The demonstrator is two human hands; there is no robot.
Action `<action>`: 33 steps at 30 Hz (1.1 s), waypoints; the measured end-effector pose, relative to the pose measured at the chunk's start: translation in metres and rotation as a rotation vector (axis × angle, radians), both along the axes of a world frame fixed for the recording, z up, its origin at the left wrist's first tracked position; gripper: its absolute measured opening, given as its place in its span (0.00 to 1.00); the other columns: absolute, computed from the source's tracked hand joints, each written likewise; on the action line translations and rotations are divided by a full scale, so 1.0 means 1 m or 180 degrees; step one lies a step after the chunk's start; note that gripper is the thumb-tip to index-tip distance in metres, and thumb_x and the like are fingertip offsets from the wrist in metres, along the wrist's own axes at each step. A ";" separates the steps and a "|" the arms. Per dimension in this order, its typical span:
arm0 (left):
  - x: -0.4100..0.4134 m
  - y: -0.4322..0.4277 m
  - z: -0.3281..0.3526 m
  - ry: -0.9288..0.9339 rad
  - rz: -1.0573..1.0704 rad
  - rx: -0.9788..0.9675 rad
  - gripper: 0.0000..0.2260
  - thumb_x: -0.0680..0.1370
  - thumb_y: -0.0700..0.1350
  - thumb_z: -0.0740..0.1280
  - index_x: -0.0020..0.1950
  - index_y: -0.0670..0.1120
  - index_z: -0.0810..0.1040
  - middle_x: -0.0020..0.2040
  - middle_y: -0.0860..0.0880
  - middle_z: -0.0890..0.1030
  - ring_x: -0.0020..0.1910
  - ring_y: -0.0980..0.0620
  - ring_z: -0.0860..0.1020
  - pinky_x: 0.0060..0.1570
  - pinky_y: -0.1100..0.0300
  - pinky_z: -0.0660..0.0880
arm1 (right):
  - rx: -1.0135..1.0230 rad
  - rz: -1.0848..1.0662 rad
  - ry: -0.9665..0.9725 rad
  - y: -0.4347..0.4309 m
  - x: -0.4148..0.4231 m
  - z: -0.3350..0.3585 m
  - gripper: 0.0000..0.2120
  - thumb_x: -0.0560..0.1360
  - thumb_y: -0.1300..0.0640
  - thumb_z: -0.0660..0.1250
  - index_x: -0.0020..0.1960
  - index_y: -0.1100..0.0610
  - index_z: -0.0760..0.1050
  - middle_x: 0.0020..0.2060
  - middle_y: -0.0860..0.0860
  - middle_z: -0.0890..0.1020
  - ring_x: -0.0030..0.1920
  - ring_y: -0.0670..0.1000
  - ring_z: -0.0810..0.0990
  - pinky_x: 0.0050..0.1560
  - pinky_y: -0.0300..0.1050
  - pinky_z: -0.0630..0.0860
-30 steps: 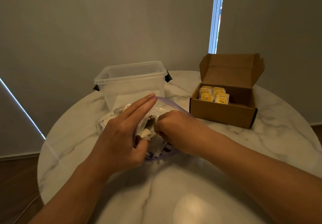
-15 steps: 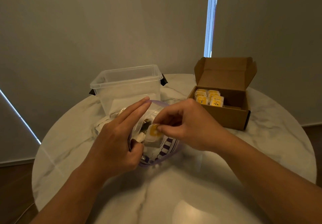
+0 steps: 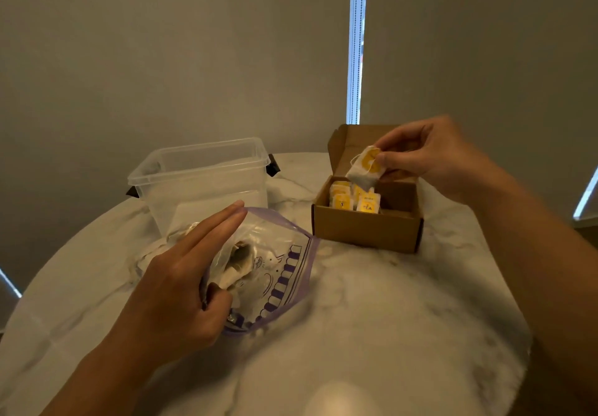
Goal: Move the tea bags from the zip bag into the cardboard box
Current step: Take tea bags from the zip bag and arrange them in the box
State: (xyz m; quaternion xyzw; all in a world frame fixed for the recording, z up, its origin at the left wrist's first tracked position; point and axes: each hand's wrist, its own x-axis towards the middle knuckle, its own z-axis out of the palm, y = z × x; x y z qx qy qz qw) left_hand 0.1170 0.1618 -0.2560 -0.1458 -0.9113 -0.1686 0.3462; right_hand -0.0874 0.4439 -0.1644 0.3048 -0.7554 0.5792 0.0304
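A clear zip bag [image 3: 278,273] with a purple rim lies open at the table's middle, with tea bags inside. My left hand [image 3: 181,289] pinches its near-left rim between thumb and fingers, holding the mouth open. My right hand [image 3: 430,156] pinches a white tea bag [image 3: 365,168] with a yellow tag, held just above the open cardboard box [image 3: 365,228]. Several yellow-tagged tea bags [image 3: 354,199] stand upright in the box's left half.
A clear plastic tub [image 3: 200,182] with black clips stands behind the zip bag, left of the box. Crumpled white material [image 3: 145,254] lies at the tub's foot. The round marble table [image 3: 372,318] ends close on all sides; window blinds hang behind.
My right hand drew a tea bag out of the zip bag and carried it right and up to above the box. My left hand stayed on the bag's rim.
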 end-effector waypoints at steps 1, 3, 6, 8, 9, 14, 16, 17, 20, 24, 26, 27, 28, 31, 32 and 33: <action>0.000 0.000 0.000 0.0008 -0.0011 0.0006 0.35 0.69 0.45 0.61 0.78 0.47 0.63 0.77 0.55 0.66 0.74 0.55 0.66 0.68 0.60 0.70 | 0.0180 -0.0185 0.0109 0.002 -0.011 -0.001 0.06 0.70 0.65 0.74 0.44 0.56 0.82 0.39 0.54 0.86 0.41 0.54 0.86 0.42 0.47 0.83; 0.000 0.001 0.001 0.0007 -0.0018 0.0001 0.35 0.69 0.45 0.61 0.78 0.47 0.64 0.77 0.55 0.66 0.74 0.55 0.67 0.67 0.59 0.70 | 0.0648 -0.0521 0.0344 0.004 -0.033 -0.006 0.07 0.70 0.65 0.75 0.41 0.53 0.82 0.37 0.53 0.85 0.38 0.53 0.85 0.40 0.46 0.83; 0.002 0.000 0.004 -0.0013 -0.0039 -0.0007 0.35 0.69 0.44 0.61 0.78 0.47 0.64 0.77 0.55 0.66 0.74 0.55 0.67 0.68 0.59 0.70 | 0.1703 -0.0771 0.0864 0.001 -0.058 -0.015 0.05 0.70 0.62 0.76 0.42 0.53 0.83 0.38 0.49 0.84 0.37 0.46 0.81 0.38 0.40 0.77; 0.002 -0.002 0.006 -0.0052 -0.0046 -0.0018 0.36 0.68 0.42 0.62 0.78 0.48 0.64 0.77 0.56 0.65 0.74 0.55 0.67 0.68 0.57 0.70 | 0.2300 -0.0798 0.1100 -0.005 -0.069 -0.022 0.04 0.71 0.61 0.75 0.45 0.55 0.84 0.40 0.49 0.83 0.39 0.45 0.79 0.37 0.38 0.72; 0.003 -0.004 0.006 -0.0083 -0.0047 -0.0021 0.36 0.68 0.41 0.63 0.78 0.48 0.64 0.77 0.57 0.65 0.74 0.56 0.67 0.67 0.58 0.70 | 0.2503 -0.0824 0.1141 -0.007 -0.074 -0.025 0.05 0.71 0.61 0.74 0.47 0.56 0.84 0.41 0.50 0.83 0.40 0.46 0.79 0.38 0.38 0.73; 0.007 -0.007 0.011 -0.0222 -0.0081 -0.0171 0.37 0.69 0.46 0.62 0.79 0.55 0.61 0.77 0.59 0.64 0.70 0.57 0.71 0.63 0.61 0.74 | 0.3060 -0.0978 0.1208 -0.021 -0.087 -0.037 0.05 0.72 0.64 0.73 0.47 0.56 0.82 0.45 0.52 0.79 0.45 0.52 0.78 0.39 0.41 0.73; 0.006 -0.007 0.012 -0.0285 -0.0081 -0.0184 0.37 0.69 0.46 0.63 0.79 0.56 0.60 0.78 0.59 0.63 0.67 0.50 0.75 0.59 0.53 0.79 | 0.3168 -0.1051 0.1193 -0.022 -0.089 -0.039 0.06 0.71 0.64 0.73 0.43 0.55 0.81 0.45 0.53 0.79 0.45 0.52 0.78 0.36 0.40 0.71; 0.006 -0.007 0.012 -0.0294 -0.0077 -0.0192 0.37 0.69 0.46 0.64 0.79 0.55 0.60 0.78 0.59 0.63 0.69 0.50 0.74 0.59 0.50 0.79 | 0.3227 -0.1088 0.1190 -0.024 -0.090 -0.041 0.06 0.71 0.64 0.73 0.41 0.54 0.80 0.45 0.53 0.80 0.44 0.52 0.78 0.35 0.40 0.71; 0.006 -0.008 0.011 -0.0283 -0.0126 -0.0161 0.36 0.70 0.46 0.63 0.79 0.51 0.61 0.78 0.57 0.63 0.75 0.55 0.65 0.64 0.47 0.75 | 0.3462 -0.1199 0.1213 -0.028 -0.090 -0.043 0.03 0.70 0.61 0.74 0.43 0.57 0.81 0.44 0.54 0.80 0.44 0.53 0.78 0.40 0.46 0.77; 0.007 -0.007 0.013 -0.0318 -0.0193 -0.0113 0.35 0.70 0.45 0.62 0.79 0.48 0.62 0.78 0.55 0.64 0.76 0.53 0.64 0.68 0.47 0.72 | 0.3683 -0.1348 0.1349 -0.028 -0.086 -0.045 0.04 0.73 0.61 0.72 0.46 0.59 0.79 0.47 0.55 0.79 0.42 0.53 0.76 0.40 0.45 0.74; 0.007 -0.007 0.014 -0.0308 -0.0222 -0.0091 0.35 0.70 0.44 0.62 0.78 0.46 0.63 0.78 0.54 0.64 0.77 0.52 0.63 0.69 0.49 0.70 | 0.3708 -0.1437 0.1434 -0.028 -0.084 -0.045 0.05 0.73 0.60 0.71 0.47 0.59 0.78 0.47 0.56 0.78 0.40 0.53 0.73 0.39 0.44 0.70; 0.007 -0.006 0.014 -0.0308 -0.0239 -0.0082 0.35 0.69 0.44 0.62 0.78 0.46 0.63 0.78 0.53 0.64 0.77 0.52 0.63 0.70 0.49 0.69 | 0.3716 -0.1469 0.1461 -0.028 -0.084 -0.044 0.05 0.73 0.60 0.71 0.48 0.59 0.78 0.46 0.56 0.78 0.40 0.53 0.72 0.38 0.44 0.70; 0.007 -0.006 0.014 -0.0316 -0.0258 -0.0065 0.35 0.69 0.44 0.62 0.78 0.45 0.63 0.78 0.53 0.65 0.77 0.52 0.63 0.70 0.48 0.69 | 0.3724 -0.1494 0.1480 -0.028 -0.083 -0.044 0.04 0.74 0.60 0.71 0.48 0.59 0.78 0.45 0.56 0.77 0.38 0.52 0.72 0.37 0.43 0.70; 0.007 -0.006 0.013 -0.0350 -0.0298 0.0022 0.35 0.69 0.43 0.62 0.78 0.45 0.63 0.78 0.52 0.65 0.77 0.51 0.63 0.67 0.44 0.72 | 0.3803 -0.1580 0.1603 -0.027 -0.081 -0.041 0.02 0.74 0.64 0.69 0.46 0.59 0.78 0.37 0.52 0.73 0.32 0.48 0.68 0.30 0.41 0.65; 0.007 -0.007 0.013 -0.0350 -0.0303 0.0034 0.35 0.69 0.43 0.62 0.78 0.45 0.63 0.78 0.52 0.65 0.77 0.50 0.63 0.66 0.43 0.72 | 0.3812 -0.1584 0.1629 -0.027 -0.081 -0.041 0.02 0.74 0.64 0.69 0.45 0.59 0.77 0.36 0.52 0.72 0.31 0.48 0.67 0.30 0.40 0.64; 0.007 -0.007 0.012 -0.0349 -0.0303 0.0035 0.35 0.69 0.43 0.62 0.78 0.45 0.62 0.78 0.52 0.65 0.77 0.50 0.63 0.66 0.42 0.72 | 0.3810 -0.1585 0.1650 -0.027 -0.081 -0.042 0.03 0.73 0.65 0.69 0.44 0.59 0.77 0.35 0.51 0.71 0.31 0.48 0.67 0.30 0.40 0.65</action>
